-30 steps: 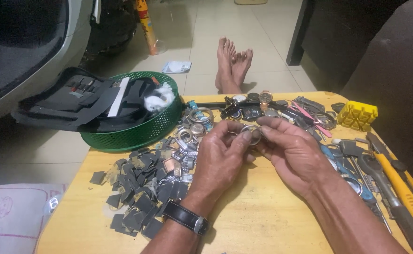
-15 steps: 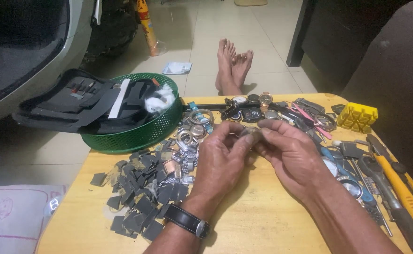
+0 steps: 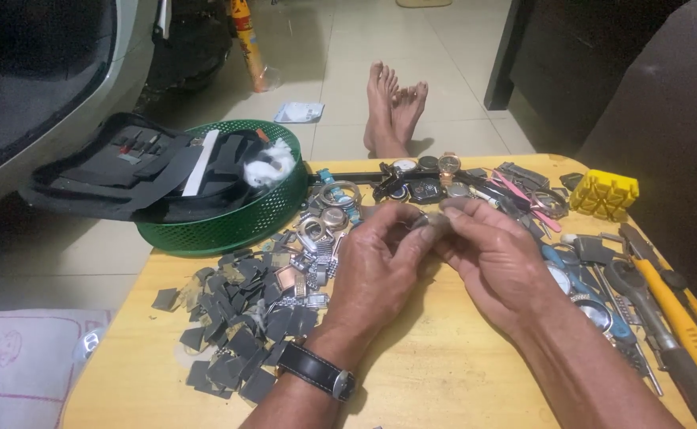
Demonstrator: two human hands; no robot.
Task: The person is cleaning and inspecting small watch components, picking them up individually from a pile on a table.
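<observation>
Over the middle of a yellow wooden table [image 3: 436, 373], my left hand [image 3: 376, 266] and my right hand [image 3: 491, 254] meet fingertip to fingertip. Both pinch one small metal watch part [image 3: 426, 221], mostly hidden by the fingers. A black wristwatch [image 3: 316, 370] is on my left wrist. Left of my left hand lies a heap of dark grey flat pieces [image 3: 241, 318]. Loose metal watch bands and cases [image 3: 324, 226] lie just beyond that heap.
A green mesh basket [image 3: 229, 226] holding a black tool pouch [image 3: 118, 171] sits at the table's far left corner. Watches [image 3: 436, 179], a yellow block [image 3: 604, 193] and yellow-handled tools [image 3: 678, 314] line the back and right. Someone's bare feet [image 3: 392, 111] rest on the tiled floor beyond.
Both hands stay together on the small part; the fingers have shifted slightly around it. Nothing else on the table has moved.
</observation>
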